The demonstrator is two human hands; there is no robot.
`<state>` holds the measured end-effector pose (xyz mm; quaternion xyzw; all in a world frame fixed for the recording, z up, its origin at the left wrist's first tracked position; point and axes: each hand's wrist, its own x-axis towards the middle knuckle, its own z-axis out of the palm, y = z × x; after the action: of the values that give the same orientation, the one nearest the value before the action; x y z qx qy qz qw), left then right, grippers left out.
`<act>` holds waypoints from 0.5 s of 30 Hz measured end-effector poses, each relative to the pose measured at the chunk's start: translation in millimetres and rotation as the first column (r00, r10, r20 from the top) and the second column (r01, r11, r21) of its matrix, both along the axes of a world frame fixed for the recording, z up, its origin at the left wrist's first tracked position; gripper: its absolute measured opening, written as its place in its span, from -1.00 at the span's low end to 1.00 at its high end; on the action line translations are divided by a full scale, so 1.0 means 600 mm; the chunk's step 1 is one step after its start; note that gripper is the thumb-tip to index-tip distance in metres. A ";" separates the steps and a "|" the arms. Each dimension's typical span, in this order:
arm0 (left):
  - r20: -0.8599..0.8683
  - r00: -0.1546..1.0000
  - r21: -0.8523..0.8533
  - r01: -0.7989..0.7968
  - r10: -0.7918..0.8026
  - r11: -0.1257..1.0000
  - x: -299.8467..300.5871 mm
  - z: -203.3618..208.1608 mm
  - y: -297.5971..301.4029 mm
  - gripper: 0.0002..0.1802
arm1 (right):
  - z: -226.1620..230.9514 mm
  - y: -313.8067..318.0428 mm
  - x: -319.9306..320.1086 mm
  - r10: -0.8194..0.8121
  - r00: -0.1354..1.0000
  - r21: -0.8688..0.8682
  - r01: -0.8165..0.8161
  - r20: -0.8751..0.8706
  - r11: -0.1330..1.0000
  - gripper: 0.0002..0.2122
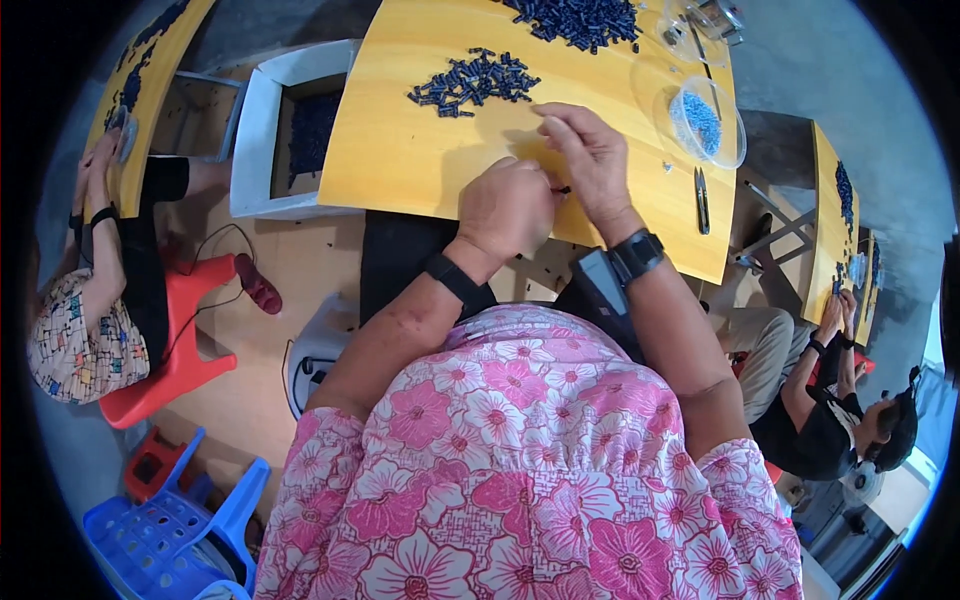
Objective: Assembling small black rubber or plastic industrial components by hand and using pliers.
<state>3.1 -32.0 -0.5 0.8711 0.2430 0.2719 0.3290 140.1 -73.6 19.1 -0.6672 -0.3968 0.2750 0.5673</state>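
My left hand (507, 207) is closed in a fist above the near edge of the yellow tabletop (385, 150). The tip of a small dark blue-black plastic part (562, 189) sticks out on its right side. My right hand (590, 165) hovers just beyond, thumb and forefinger drawn together toward the left; anything between them is too small to make out. Past both hands lies a small pile of short dark blue cylindrical parts (475, 82). Farther back is a larger heap of the same parts (580, 22).
To the right sit a clear round tub of small blue beads (697, 122) and black thread snips (702, 200). A white box (262, 150) holding dark parts stands left of the table. Co-workers sit at tables on both sides. A blue plastic stool (165, 530) is at lower left.
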 end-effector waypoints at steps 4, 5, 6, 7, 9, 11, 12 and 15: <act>-0.053 0.999 0.035 0.003 -0.001 0.999 -0.004 -0.014 0.003 -0.91 | -0.022 0.019 -0.013 0.152 0.945 -0.053 -0.143 0.288 0.988 -0.82; -0.055 0.998 0.041 -0.013 0.016 0.999 -0.007 -0.018 0.003 -0.90 | -0.016 0.020 -0.019 0.176 0.925 -0.097 -0.152 0.335 0.984 -0.83; -0.052 0.999 0.041 -0.011 0.013 0.999 -0.007 -0.019 0.003 -0.89 | -0.013 0.021 -0.022 0.164 0.923 -0.095 -0.140 0.347 0.986 -0.83; -0.040 0.999 0.045 0.000 0.002 0.999 -0.005 -0.020 0.002 -0.89 | -0.012 0.023 -0.022 0.162 0.919 -0.096 -0.136 0.360 0.986 -0.83; -0.025 0.999 0.036 -0.034 0.035 0.999 -0.002 -0.019 -0.001 -0.91 | -0.006 0.023 -0.021 0.151 0.913 -0.094 -0.124 0.380 0.988 -0.82; -0.059 0.998 0.029 -0.016 0.018 0.999 -0.003 -0.017 0.000 -0.89 | 0.003 0.022 -0.022 0.231 0.883 -0.171 -0.174 0.409 0.970 -0.81; -0.057 0.998 0.019 -0.021 0.022 1.000 -0.004 -0.015 0.000 -0.88 | 0.003 0.023 -0.022 0.240 0.881 -0.159 -0.190 0.408 0.969 -0.77; -0.056 0.998 -0.010 -0.030 0.029 1.000 -0.003 -0.018 -0.001 -0.86 | 0.009 0.022 -0.020 0.260 0.858 -0.187 -0.195 0.443 0.963 -0.74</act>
<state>1.1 -32.4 -11.2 0.8729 0.2663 0.2512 0.3226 128.0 -60.1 24.6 -0.6986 -0.5771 0.1995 0.3729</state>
